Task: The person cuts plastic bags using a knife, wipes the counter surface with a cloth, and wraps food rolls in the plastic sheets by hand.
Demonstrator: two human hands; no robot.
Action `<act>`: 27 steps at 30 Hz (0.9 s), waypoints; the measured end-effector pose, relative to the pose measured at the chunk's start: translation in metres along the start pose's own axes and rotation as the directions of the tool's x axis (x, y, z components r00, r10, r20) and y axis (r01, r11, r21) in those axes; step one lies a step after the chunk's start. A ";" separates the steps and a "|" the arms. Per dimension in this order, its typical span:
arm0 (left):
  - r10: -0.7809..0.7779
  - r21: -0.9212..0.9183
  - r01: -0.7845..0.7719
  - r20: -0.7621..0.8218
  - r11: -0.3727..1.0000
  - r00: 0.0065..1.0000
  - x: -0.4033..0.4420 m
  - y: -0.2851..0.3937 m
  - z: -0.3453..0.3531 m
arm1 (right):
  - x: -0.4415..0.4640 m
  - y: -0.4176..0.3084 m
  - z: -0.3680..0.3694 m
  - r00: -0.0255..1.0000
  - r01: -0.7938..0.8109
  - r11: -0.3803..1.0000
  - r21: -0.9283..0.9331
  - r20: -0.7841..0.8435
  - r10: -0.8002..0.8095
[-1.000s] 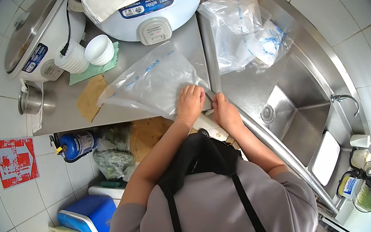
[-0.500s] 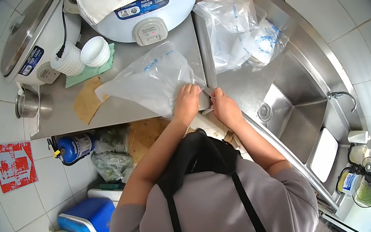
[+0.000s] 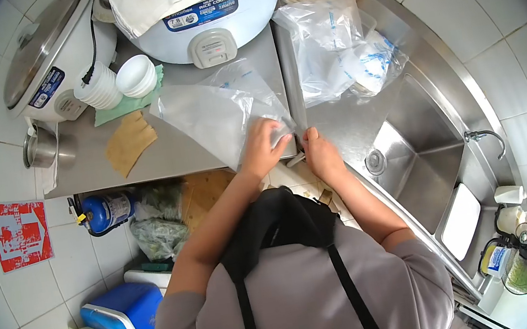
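A clear plastic bag (image 3: 207, 108) with blue print lies over the steel counter, its corner reaching my hands near the front edge. My left hand (image 3: 265, 145) is at the bag's near right side, thumb and fingers apart. Just to its right, my right hand (image 3: 320, 154) is closed in a pinch at the bag's corner, beside the seam between counter and sink. More clear bags (image 3: 332, 52) lie beyond my right hand on the sink's drainboard. A brown piece of cloth or paper (image 3: 130, 143) rests left of the bag.
Two rice cookers (image 3: 205, 27) stand at the back. Stacked white bowls (image 3: 136, 76) sit on a green cloth. The sink (image 3: 423, 161) with its faucet (image 3: 486, 139) is at right. Below the counter at left are a blue extinguisher (image 3: 107, 211) and a blue cooler (image 3: 128, 307).
The bag's far left end has folded in to the right, off the brown piece. My left hand's fingers have spread apart. My right hand has stayed nearly in place.
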State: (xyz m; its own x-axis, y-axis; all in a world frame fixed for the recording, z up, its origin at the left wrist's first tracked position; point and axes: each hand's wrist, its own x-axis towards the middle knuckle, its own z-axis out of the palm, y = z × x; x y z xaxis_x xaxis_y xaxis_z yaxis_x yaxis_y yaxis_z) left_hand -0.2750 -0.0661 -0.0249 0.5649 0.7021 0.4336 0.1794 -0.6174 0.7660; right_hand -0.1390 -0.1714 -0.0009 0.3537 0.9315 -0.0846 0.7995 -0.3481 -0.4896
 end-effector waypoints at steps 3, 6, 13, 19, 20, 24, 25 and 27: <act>-0.046 0.105 0.074 -0.248 0.992 0.968 -0.024 -0.008 -0.021 | -0.003 0.001 0.005 0.999 -0.034 0.999 0.024 -0.005 0.034; -0.222 0.025 0.253 -0.396 0.967 0.891 -0.057 -0.019 -0.056 | -0.006 -0.002 0.005 0.998 -0.051 0.999 0.014 0.040 0.050; -0.142 0.308 0.151 -0.054 0.939 0.988 -0.037 0.023 -0.056 | -0.013 -0.014 0.008 0.993 -0.024 1.000 0.004 0.115 0.023; -0.228 0.615 0.178 0.003 0.768 0.974 0.016 -0.010 0.018 | 0.009 -0.016 0.012 0.993 0.096 0.992 -0.087 0.081 -0.089; -0.223 0.626 0.167 0.012 0.762 0.975 0.016 -0.013 0.019 | 0.013 -0.013 0.012 0.993 0.084 0.990 -0.109 0.090 -0.075; -0.214 0.632 0.147 0.031 0.761 0.976 0.015 -0.014 0.021 | 0.013 -0.005 0.003 0.998 0.070 0.994 -0.086 0.003 -0.070; -0.220 0.635 0.152 0.030 0.757 0.975 0.017 -0.013 0.020 | 0.015 -0.006 0.004 0.997 0.077 0.993 -0.089 -0.008 -0.078; -0.232 0.640 0.158 0.032 0.752 0.972 0.017 -0.011 0.022 | 0.023 -0.010 0.006 0.996 0.083 0.992 -0.096 -0.028 -0.086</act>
State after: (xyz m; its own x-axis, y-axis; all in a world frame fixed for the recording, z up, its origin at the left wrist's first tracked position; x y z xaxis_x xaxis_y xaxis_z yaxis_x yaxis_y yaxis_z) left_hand -0.2499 -0.0547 -0.0362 0.5333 0.8144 0.2289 0.7395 -0.5802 0.3413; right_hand -0.1421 -0.1457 -0.0029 0.2969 0.9547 -0.0175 0.8691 -0.2778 -0.4092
